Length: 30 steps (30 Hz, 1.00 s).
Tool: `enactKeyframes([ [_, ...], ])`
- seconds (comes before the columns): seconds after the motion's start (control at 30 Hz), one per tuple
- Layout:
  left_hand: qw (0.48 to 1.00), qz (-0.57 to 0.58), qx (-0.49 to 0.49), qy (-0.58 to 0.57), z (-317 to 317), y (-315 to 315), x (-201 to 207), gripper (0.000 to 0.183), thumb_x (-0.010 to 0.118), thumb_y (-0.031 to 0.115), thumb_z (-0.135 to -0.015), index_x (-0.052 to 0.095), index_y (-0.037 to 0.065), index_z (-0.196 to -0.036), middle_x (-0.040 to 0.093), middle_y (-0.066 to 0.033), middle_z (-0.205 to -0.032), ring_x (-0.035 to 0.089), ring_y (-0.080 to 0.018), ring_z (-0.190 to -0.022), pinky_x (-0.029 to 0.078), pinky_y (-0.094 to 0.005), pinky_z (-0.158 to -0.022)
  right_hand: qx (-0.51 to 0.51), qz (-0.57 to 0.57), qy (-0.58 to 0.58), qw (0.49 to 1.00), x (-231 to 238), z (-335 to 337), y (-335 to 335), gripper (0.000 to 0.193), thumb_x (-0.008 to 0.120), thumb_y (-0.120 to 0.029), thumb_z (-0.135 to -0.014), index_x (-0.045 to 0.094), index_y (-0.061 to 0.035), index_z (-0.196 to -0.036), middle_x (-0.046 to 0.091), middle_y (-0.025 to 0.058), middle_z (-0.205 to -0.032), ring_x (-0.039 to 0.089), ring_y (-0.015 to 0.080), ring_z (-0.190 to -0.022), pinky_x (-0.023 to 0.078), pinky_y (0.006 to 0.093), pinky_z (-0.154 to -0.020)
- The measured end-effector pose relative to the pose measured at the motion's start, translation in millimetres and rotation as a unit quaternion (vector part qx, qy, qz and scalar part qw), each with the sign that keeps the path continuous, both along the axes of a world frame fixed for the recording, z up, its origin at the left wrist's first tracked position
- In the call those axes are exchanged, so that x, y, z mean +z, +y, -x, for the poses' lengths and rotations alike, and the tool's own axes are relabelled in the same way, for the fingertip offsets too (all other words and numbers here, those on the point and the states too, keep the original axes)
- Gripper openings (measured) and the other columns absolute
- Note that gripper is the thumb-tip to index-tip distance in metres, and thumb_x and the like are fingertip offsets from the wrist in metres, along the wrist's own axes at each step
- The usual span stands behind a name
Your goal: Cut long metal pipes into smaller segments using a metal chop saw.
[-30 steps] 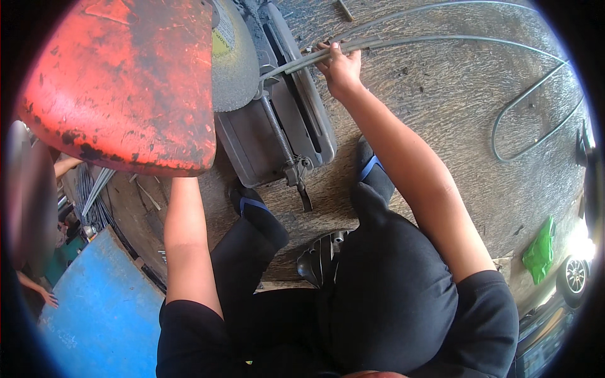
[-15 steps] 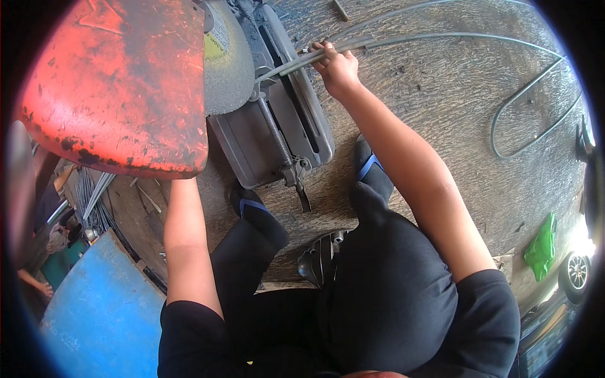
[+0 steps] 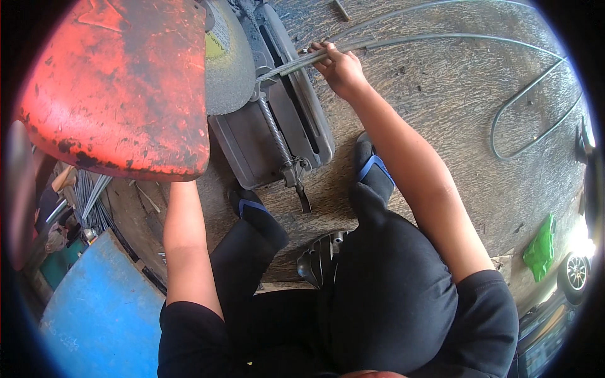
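Observation:
My right hand (image 3: 340, 70) is closed around thin grey metal rods (image 3: 302, 62), whose near ends lie in the clamp of a cut-off saw. The saw's abrasive disc (image 3: 232, 79) sits right at the left ends of the rods, and whether it touches them I cannot tell. Beneath it is the grey saw base (image 3: 242, 157), with a threaded clamp screw (image 3: 275, 129). My left forearm (image 3: 187, 239) reaches up behind a large scuffed red panel (image 3: 120, 94), which hides my left hand and whatever it holds.
Long bent rod (image 3: 504, 39) loops across the worn floor (image 3: 428, 101) to the right. A blue panel (image 3: 101, 309) stands at lower left, near a bundle of rods (image 3: 88, 195). A green bag (image 3: 541, 249) and a car wheel (image 3: 576, 271) are at far right. My feet flank the saw base.
The red panel appears slightly lower and to the right at its bottom edge. Another person's hand at the far left is no longer seen. My right hand keeps its grip on the rods.

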<state>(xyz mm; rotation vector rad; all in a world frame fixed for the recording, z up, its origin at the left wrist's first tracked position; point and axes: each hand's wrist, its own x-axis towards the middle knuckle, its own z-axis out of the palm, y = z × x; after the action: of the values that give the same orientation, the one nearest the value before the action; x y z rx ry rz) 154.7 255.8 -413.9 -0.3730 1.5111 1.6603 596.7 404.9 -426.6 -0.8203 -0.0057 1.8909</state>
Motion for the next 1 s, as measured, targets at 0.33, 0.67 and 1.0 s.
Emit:
enactKeyframes([
  [0.33,1.000,0.006,-0.010,0.019,-3,3,4,0.025,0.054,0.008,-0.090,0.050,-0.005,-0.111,0.059,-0.0127,-0.110,0.056,-0.0229,-0.106,0.050,-0.0353,-0.094,0.015,-0.023,-0.031,0.999,0,0,-2,0.016,0.047,-0.011,-0.095,0.042,-0.0004,-0.106,0.058,0.0164,-0.108,0.061,0.0265,-0.097,0.054,0.0398,-0.082],
  [0.67,0.988,0.117,-0.081,0.061,-49,13,42,0.038,0.051,0.020,-0.093,0.043,-0.006,-0.119,0.053,-0.0177,-0.117,0.058,-0.0269,-0.105,0.051,-0.0336,-0.093,-0.018,0.015,-0.100,0.995,8,9,-5,0.017,0.052,-0.012,-0.093,0.045,-0.0031,-0.105,0.062,0.0129,-0.105,0.062,0.0216,-0.091,0.056,0.0351,-0.076],
  [1.0,0.334,0.016,-0.935,-0.114,-229,3,367,0.022,0.057,0.017,-0.081,0.061,-0.004,-0.089,0.062,-0.0113,-0.080,0.061,-0.0206,-0.068,0.049,-0.0327,-0.062,-0.020,-0.004,-0.098,0.995,-1,10,-4,0.015,0.052,-0.014,-0.093,0.046,-0.0042,-0.103,0.063,0.0126,-0.103,0.063,0.0204,-0.088,0.055,0.0330,-0.071],
])
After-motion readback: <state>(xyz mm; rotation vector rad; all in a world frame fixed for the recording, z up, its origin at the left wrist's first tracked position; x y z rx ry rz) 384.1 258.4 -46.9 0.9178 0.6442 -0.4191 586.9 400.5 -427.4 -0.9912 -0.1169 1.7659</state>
